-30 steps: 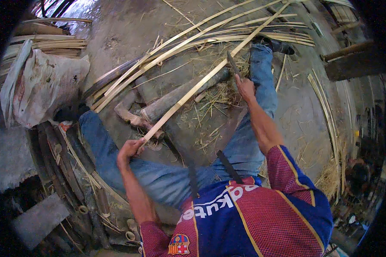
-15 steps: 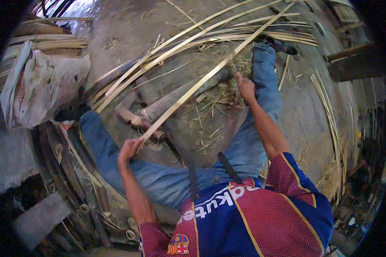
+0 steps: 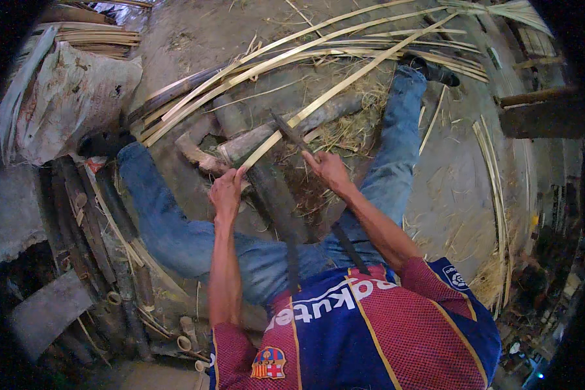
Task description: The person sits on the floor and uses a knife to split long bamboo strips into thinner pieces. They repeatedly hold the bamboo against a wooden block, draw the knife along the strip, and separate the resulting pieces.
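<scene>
1. Since the earlier frame, the right hand (image 3: 332, 170) and its knife (image 3: 296, 138) are sitting much nearer the body and the left hand (image 3: 225, 190), which is reaching slightly farther forward.
2. The left hand is pinching the near end of a pale strip (image 3: 346, 84); the right is gripping the knife's handle.
3. The strip is slanting up to the right over a log (image 3: 240, 146), with the blade crossing it.
4. It is looking light and springy, probably prone to splitting and perhaps sharp-edged; its flat faces near the end are offering the likeliest hold.
5. Farther off, similar long strips (image 3: 273, 64) are lying in a curve.
</scene>
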A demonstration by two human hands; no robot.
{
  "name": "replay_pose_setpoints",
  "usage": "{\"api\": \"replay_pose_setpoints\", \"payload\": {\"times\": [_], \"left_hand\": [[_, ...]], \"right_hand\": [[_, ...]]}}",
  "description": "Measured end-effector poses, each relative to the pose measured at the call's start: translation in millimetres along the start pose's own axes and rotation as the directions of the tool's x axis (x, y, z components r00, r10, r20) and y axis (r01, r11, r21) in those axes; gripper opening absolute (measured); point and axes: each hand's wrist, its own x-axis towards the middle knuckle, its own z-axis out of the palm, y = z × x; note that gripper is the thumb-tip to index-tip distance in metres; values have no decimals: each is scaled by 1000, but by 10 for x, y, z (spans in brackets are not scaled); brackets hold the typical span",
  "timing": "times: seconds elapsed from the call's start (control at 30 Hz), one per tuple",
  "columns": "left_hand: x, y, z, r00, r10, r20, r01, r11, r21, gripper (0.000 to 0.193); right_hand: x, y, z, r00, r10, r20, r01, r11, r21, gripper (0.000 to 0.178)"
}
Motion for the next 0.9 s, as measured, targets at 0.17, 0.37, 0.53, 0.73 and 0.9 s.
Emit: {"api": "replay_pose_setpoints", "payload": {"times": [0.17, 0.37, 0.53, 0.73, 0.9], "left_hand": [[-21, -17, -6, 995, -68, 69, 71, 997, -36, 41], [-85, -40, -159, 978, -157, 136, 172, 979, -107, 46], [96, -184, -289, 912, -273, 306, 318, 942, -108, 64], [392, -554, -136, 843, -143, 518, 308, 919, -247, 69], [568, -525, 28, 880, -199, 432, 287, 946, -148, 68]], "right_hand": [[30, 502, 95, 896, -445, -16, 436, 884, -171, 64], [640, 717, -629, 901, 83, -426, -98, 995, -14, 70], [-83, 249, 111, 990, -114, 84, 124, 985, -121, 65], [20, 241, 50, 991, -134, -27, 132, 988, -78, 57], [-135, 146, 191, 925, -379, -6, 373, 914, -162, 55]]}}
